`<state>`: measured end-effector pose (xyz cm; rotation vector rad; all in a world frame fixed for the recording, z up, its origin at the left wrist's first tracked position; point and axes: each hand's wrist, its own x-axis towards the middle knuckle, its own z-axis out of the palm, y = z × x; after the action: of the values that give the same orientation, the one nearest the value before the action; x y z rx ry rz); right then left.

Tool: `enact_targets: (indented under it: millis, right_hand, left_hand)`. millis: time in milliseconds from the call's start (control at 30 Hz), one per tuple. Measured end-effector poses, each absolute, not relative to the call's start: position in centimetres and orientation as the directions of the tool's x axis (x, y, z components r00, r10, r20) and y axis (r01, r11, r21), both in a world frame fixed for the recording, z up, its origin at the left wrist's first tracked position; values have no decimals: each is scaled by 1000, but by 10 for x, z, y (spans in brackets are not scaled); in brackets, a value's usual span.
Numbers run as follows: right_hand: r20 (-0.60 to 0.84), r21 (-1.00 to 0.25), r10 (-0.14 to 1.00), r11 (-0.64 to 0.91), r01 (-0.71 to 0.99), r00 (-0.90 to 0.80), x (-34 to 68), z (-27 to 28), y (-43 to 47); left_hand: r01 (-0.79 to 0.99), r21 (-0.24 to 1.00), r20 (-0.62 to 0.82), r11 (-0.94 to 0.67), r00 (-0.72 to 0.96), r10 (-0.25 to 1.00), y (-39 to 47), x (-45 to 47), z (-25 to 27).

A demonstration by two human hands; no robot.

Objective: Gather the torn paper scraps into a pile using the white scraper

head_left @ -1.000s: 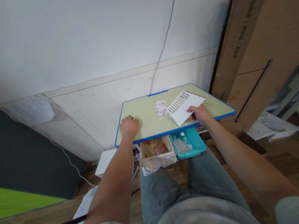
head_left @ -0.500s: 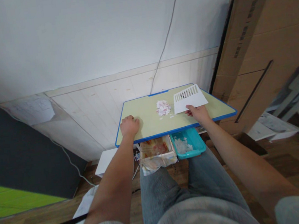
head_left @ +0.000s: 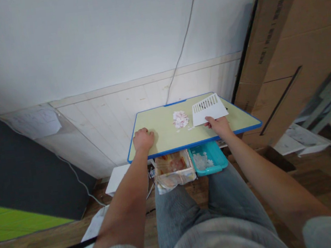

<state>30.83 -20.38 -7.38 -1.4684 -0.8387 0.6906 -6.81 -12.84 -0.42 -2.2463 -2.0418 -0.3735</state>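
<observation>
My right hand (head_left: 218,125) pinches the near edge of a white slotted card (head_left: 209,110), thumb on top and fingers underneath. The card has a row of narrow slots along its far side, and dark spots show through some of them. My left hand (head_left: 143,138) rests on the left part of a pale yellow tabletop (head_left: 160,134) with a blue rim, holding nothing, its fingers loosely bent. Between both hands lies a pile of small white and pinkish paper pieces (head_left: 180,119). A few loose white bits (head_left: 190,128) lie just left of the card.
Below the table's near edge sit a cloth-lined basket (head_left: 176,177) and a turquoise tub (head_left: 218,157) with whitish translucent pieces inside. A tall cardboard box (head_left: 289,52) stands at the right. Behind the table is a white wall (head_left: 97,39) with a hanging cable (head_left: 186,37).
The card in my right hand has tilted slightly, its right corner shifting a little left. A small dark spot now shows beside that corner. My left hand stays where it was.
</observation>
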Motion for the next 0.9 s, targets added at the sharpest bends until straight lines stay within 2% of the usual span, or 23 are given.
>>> enact_targets:
  millis: [567, 900]
  right_hand:
    - [11, -998, 785, -32, 58, 619, 308, -69, -211]
    - [-39, -998, 807, -58, 14, 590, 307, -62, -217]
  left_hand:
    - [988, 100, 229, -114, 88, 969, -131, -67, -1]
    - [989, 103, 228, -107, 81, 970, -133, -66, 0]
